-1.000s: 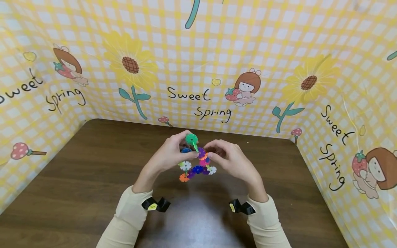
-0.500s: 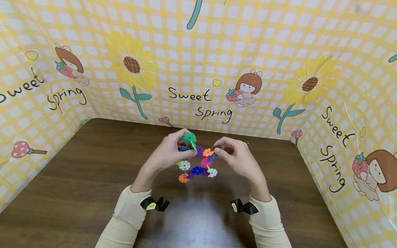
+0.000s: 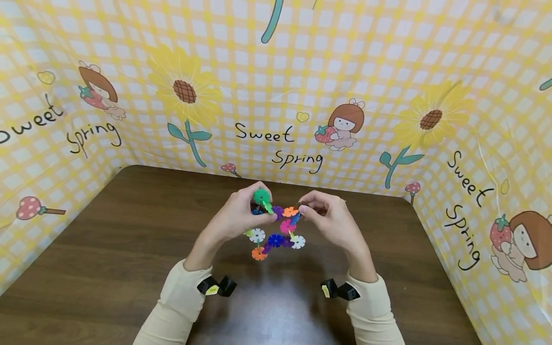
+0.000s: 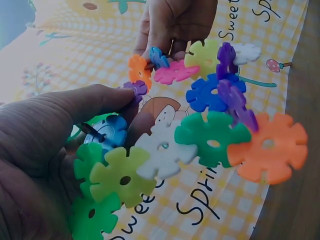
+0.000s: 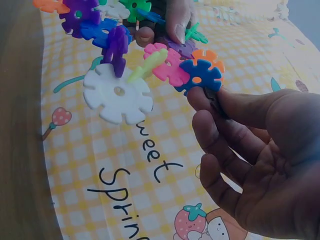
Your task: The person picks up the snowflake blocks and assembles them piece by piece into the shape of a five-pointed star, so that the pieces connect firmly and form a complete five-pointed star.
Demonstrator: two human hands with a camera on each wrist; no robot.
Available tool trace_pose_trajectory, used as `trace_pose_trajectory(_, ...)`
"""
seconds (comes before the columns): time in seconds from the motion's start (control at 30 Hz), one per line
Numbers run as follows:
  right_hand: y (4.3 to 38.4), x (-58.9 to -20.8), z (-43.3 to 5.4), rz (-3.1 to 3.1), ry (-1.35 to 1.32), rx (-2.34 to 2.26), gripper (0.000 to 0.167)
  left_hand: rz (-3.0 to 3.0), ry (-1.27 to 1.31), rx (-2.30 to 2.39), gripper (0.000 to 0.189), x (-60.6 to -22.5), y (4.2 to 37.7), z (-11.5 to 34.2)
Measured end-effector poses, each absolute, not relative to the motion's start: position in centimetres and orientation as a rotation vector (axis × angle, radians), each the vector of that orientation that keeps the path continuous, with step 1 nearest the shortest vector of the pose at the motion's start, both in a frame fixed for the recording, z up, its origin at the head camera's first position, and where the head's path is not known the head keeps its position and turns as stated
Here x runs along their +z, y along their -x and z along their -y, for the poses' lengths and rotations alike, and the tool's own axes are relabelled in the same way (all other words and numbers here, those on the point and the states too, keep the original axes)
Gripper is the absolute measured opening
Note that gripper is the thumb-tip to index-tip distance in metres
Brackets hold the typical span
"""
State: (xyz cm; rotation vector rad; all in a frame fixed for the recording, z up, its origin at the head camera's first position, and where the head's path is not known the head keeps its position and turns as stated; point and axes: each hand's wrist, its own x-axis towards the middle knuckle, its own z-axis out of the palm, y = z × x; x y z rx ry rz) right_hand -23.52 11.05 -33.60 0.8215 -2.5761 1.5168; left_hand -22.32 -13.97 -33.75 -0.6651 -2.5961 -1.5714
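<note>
Colourful plastic flower-shaped linking discs form a curved chain (image 3: 276, 239) in the air between both hands. My left hand (image 3: 235, 211) pinches a purple disc (image 4: 135, 90) between thumb and fingers, with a green disc (image 3: 261, 196) standing up above the thumb. Blue (image 4: 106, 131) and green discs lie within the left palm's curl. Thumb and forefinger of my right hand (image 3: 329, 218) pinch a dark disc (image 5: 216, 102) seen edge-on, beside the orange (image 3: 290, 211) and blue (image 5: 200, 76) discs. From there pink, yellow, white (image 5: 117, 94) and purple discs follow, round to an orange one (image 4: 267, 147).
Below the hands spreads a dark brown wooden table (image 3: 108, 268). A yellow checked cloth (image 3: 258, 96) with printed flowers and girls rises behind and on both sides. Small black cameras (image 3: 217, 286) sit on the wrists over the cream sleeves.
My right hand has shifted right, and the orange disc has swung away from the purple one, spreading that part of the chain. Since then the lower discs have dropped slightly. My left hand stays nearly in place.
</note>
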Motion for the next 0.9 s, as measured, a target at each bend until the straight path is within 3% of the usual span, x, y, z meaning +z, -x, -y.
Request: trace_pose_trajectory(0.9, 22.6, -32.8, -10.7, 2.566, -0.867, 1.747, 0.006, 2.580, 0.706, -1.651, 0.027, -32.6, 21.2, 13.9)
